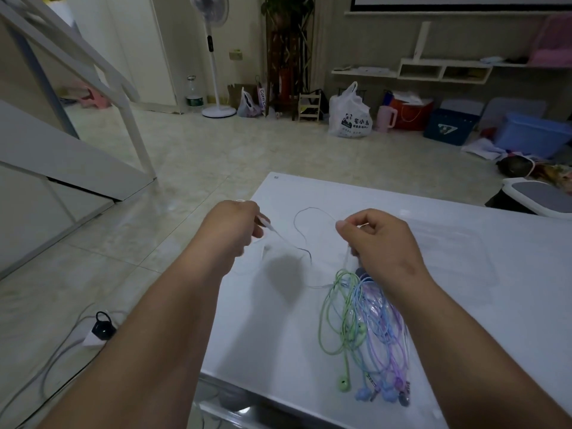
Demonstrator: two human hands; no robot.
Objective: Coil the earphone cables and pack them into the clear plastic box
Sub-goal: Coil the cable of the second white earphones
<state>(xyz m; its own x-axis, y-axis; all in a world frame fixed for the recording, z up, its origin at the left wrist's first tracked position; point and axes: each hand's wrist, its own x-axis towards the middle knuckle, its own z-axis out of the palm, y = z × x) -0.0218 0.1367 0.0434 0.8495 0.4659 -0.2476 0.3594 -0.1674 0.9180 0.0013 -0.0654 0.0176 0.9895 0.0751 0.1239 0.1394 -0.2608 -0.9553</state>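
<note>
White table (510,305), pale tiled floor (216,144) (bags (349,116), crates (448,125) along far wall). Left hand (235,227) and right hand (377,239), apart, each pinch the white cable (301,224); coloured cables (365,320) lie near the clear box (458,243).

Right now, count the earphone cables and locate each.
4: white cable pinched by left hand and right hand; green cable, blue cable, purple cable heaped on the table. Others may hide underneath.
</note>
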